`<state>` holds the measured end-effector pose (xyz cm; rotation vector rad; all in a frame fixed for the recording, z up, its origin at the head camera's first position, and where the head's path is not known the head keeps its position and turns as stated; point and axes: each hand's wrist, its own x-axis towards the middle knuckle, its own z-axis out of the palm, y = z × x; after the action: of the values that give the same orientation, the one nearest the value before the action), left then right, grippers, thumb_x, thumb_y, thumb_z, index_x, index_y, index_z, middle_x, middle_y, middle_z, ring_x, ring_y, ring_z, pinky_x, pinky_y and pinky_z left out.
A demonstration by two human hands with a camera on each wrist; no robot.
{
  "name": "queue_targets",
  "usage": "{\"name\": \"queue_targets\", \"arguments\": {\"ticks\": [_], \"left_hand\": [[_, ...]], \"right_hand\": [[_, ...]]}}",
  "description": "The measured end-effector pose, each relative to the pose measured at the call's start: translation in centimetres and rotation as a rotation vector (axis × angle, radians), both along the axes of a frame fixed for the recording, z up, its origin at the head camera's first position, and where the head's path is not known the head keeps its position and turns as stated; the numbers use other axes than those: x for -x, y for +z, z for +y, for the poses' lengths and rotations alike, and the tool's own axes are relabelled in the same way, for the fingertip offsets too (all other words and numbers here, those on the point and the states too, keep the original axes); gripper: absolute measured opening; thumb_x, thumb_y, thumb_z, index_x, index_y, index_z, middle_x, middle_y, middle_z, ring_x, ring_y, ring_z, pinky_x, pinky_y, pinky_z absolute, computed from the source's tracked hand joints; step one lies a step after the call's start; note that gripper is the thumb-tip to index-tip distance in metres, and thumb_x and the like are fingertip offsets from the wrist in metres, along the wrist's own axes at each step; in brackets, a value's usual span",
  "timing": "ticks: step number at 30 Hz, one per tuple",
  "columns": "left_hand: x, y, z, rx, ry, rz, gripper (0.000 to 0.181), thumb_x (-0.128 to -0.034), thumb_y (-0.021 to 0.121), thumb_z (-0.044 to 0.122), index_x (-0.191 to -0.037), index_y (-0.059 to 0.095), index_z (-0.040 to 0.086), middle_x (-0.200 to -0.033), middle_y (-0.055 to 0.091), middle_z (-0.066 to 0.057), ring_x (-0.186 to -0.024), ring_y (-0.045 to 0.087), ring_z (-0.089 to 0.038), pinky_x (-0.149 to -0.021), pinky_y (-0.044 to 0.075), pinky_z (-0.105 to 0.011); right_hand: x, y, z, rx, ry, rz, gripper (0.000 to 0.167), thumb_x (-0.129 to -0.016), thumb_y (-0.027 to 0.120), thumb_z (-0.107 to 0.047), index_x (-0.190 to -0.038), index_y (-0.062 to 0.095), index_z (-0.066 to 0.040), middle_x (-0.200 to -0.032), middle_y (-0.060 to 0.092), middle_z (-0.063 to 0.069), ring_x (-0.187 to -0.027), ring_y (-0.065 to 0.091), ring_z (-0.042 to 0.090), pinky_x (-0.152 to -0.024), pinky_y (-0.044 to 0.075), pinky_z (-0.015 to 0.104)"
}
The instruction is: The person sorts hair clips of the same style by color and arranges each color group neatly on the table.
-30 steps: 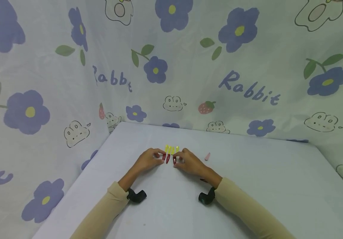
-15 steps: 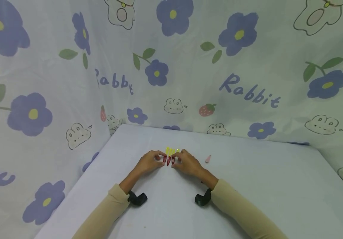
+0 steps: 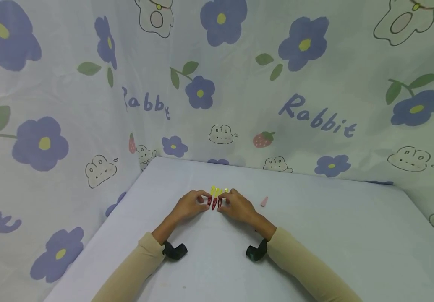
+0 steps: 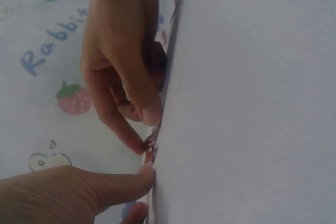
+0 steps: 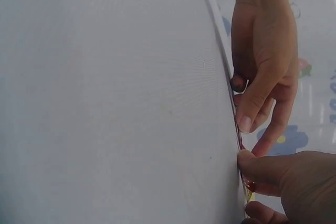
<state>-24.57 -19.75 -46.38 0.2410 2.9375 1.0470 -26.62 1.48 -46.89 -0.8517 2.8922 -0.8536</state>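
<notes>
Red clips, three, lying side by side on white table. I am seeing left hand pinching leftmost clip between thumb and finger, right hand pinching rightmost clip likewise; middle clip lying between them. Yellow clips lying in row just beyond; pink clip lying apart, off to right.

Clock centre: middle of head view.
Surface: flat white tabletop, spread about 6 o'clock.
Backdrop: pale printed cloth, lightly creased, from 8 through 12 to 4 o'clock.
Blossom: blue-purple flower print with yellow centre, 9 o'clock.
Lettering: blue handwritten-style word "Rabbit", between 2 and 3 o'clock.
Animal: black-outlined pale rabbit-face print, 12 o'clock.
</notes>
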Motion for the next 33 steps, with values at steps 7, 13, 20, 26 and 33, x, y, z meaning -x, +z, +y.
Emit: {"name": "queue_targets", "arguments": {"ticks": [7,13,20,26,33], "left_hand": [[0.0,0.0,0.1,0.001,-0.010,0.008,0.033,-0.0872,0.078,0.021,-0.119,0.071,0.021,-0.099,0.068,-0.005,-0.095,0.062,-0.022,-0.083,0.048,-0.044],[0.0,0.0,-0.1,0.014,-0.013,0.011,0.033,-0.0876,0.077,0.021,-0.120,0.071,0.020,-0.100,0.068,-0.005,-0.096,0.063,-0.023,-0.083,0.049,-0.044],[0.1,-0.1,-0.1,0.004,-0.035,0.024,0.033,-0.0879,0.077,0.021,-0.120,0.071,0.019,-0.099,0.068,-0.006,-0.095,0.063,-0.024,-0.082,0.048,-0.044],[-0.1,-0.2,0.0,0.016,-0.028,0.013,0.033,-0.0872,0.078,0.021,-0.120,0.071,0.020,-0.099,0.068,-0.006,-0.095,0.063,-0.023,-0.083,0.049,-0.045],[-0.1,-0.2,0.1,0.008,0.001,-0.022,0.033,-0.0884,0.077,0.022,-0.121,0.070,0.021,-0.101,0.067,-0.006,-0.094,0.061,-0.022,-0.082,0.048,-0.043]], "right_hand": [[0.1,-0.2,0.1,-0.017,-0.011,0.012,0.042,-0.087,0.078,-0.033,-0.124,0.068,-0.015,-0.092,0.053,0.001,-0.073,0.049,0.012,-0.057,0.039,0.025],[0.2,-0.2,-0.1,-0.017,-0.015,0.002,0.041,-0.089,0.076,-0.034,-0.125,0.068,-0.016,-0.094,0.054,0.001,-0.075,0.050,0.011,-0.058,0.040,0.025],[0.1,0.0,0.2,0.002,-0.020,-0.002,0.041,-0.089,0.076,-0.032,-0.125,0.068,-0.015,-0.094,0.056,0.003,-0.075,0.050,0.013,-0.060,0.041,0.027],[-0.1,0.7,0.8,0.063,-0.018,-0.089,0.042,-0.090,0.075,-0.026,-0.128,0.065,-0.011,-0.101,0.059,0.008,-0.084,0.055,0.016,-0.070,0.045,0.030],[0.0,2.4,2.3,0.082,-0.033,-0.122,0.035,-0.095,0.069,-0.027,-0.127,0.064,-0.012,-0.101,0.063,0.003,-0.087,0.056,0.016,-0.074,0.048,0.031]]}}
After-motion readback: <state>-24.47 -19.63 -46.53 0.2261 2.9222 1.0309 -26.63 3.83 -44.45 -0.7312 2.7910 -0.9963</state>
